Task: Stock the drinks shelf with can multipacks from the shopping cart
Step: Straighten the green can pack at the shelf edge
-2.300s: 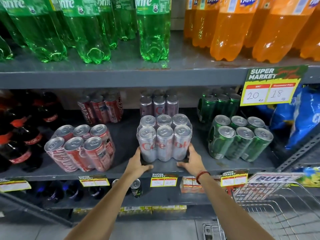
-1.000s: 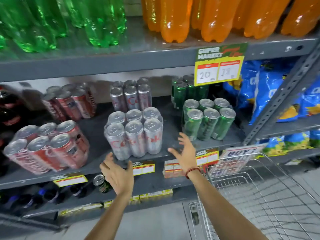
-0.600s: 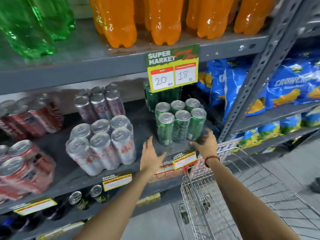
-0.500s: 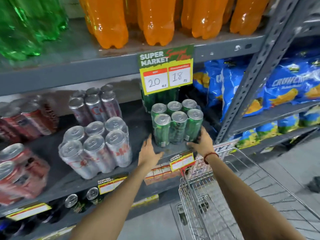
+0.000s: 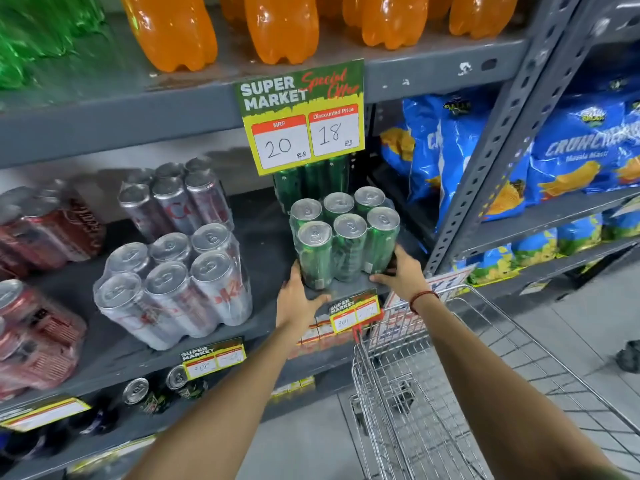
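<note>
A shrink-wrapped green can multipack point(image 5: 344, 237) stands upright near the front edge of the grey drinks shelf point(image 5: 270, 244). My left hand point(image 5: 299, 299) presses its lower left side and my right hand point(image 5: 401, 271) holds its lower right corner. A second green multipack point(image 5: 311, 183) stands behind it, half hidden by the price sign. A silver can multipack point(image 5: 173, 285) sits to the left, another silver pack point(image 5: 176, 199) behind that. Red can multipacks point(image 5: 31, 337) lie at the far left. The wire shopping cart point(image 5: 450, 393) is under my right arm.
A yellow and green price sign point(image 5: 301, 116) hangs from the upper shelf, which carries orange bottles point(image 5: 280, 26) and green bottles point(image 5: 38, 32). A grey upright post point(image 5: 498, 133) bounds the shelf on the right, with blue snack bags point(image 5: 571, 150) beyond. Loose cans point(image 5: 136, 391) sit on the lower shelf.
Both hands let go of the silver multipack, moved right and closed on the sides of the front green multipack. The view turned right with them.
</note>
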`<state>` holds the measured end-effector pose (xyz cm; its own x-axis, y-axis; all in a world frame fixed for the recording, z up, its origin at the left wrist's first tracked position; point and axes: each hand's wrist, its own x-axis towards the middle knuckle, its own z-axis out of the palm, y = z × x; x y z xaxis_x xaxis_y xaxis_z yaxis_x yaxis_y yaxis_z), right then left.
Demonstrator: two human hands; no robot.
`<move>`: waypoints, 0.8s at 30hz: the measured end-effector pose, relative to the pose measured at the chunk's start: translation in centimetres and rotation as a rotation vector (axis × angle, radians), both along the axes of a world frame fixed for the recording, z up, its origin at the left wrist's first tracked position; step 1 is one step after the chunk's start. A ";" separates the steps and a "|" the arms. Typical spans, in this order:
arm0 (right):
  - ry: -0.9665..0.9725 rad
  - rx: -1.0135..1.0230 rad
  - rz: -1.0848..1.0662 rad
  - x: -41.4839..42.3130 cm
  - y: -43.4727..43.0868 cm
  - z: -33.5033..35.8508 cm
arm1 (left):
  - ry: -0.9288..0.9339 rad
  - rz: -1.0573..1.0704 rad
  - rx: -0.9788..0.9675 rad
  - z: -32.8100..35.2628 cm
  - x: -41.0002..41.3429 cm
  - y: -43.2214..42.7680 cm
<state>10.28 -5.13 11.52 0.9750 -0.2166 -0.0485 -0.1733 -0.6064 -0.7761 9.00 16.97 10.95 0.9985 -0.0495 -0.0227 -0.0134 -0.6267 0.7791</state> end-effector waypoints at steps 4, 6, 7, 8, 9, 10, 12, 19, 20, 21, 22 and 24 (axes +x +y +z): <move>0.002 -0.015 0.008 -0.7 -0.3 0.1 | -0.020 0.034 0.007 0.1 -0.7 -0.3; 0.004 -0.018 0.006 -1.0 -0.4 0.0 | -0.037 0.054 0.035 0.1 -0.9 -0.4; 0.006 -0.018 0.002 -1.1 -0.4 0.0 | -0.050 0.062 0.053 0.0 -1.1 -0.5; 0.006 -0.017 -0.002 -1.2 -0.5 0.0 | -0.061 0.067 0.069 0.0 -1.3 -0.5; 0.008 -0.019 -0.006 -1.2 -0.5 0.0 | -0.071 0.072 0.080 0.0 -1.4 -0.6; 0.008 -0.015 -0.008 -1.3 -0.6 0.0 | -0.077 0.074 0.086 -0.1 -1.5 -0.6; 0.007 -0.003 -0.010 -1.4 -0.5 -0.1 | -0.084 0.079 0.096 -0.2 -1.4 -0.6; 0.051 -0.001 0.003 -1.4 -0.6 0.3 | -0.100 0.091 0.156 -0.2 -1.5 -0.5; 0.051 0.000 0.004 -1.4 -0.6 0.2 | -0.102 0.086 0.163 -0.3 -1.5 -0.4; 0.060 0.004 0.001 -1.5 -0.5 0.4 | -0.095 0.085 0.168 -0.1 -1.5 -0.4; 0.062 0.019 -0.001 -1.4 -0.5 0.3 | -0.092 0.084 0.166 -0.2 -1.5 -0.4; 0.075 0.037 -0.005 -1.3 -0.5 0.7 | -0.078 0.077 0.179 0.2 -1.7 -0.4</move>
<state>8.99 -5.60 12.18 0.9672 -0.2183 -0.1297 -0.2350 -0.5764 -0.7827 7.31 16.53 11.16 0.9983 0.0250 0.0530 -0.0158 -0.7566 0.6537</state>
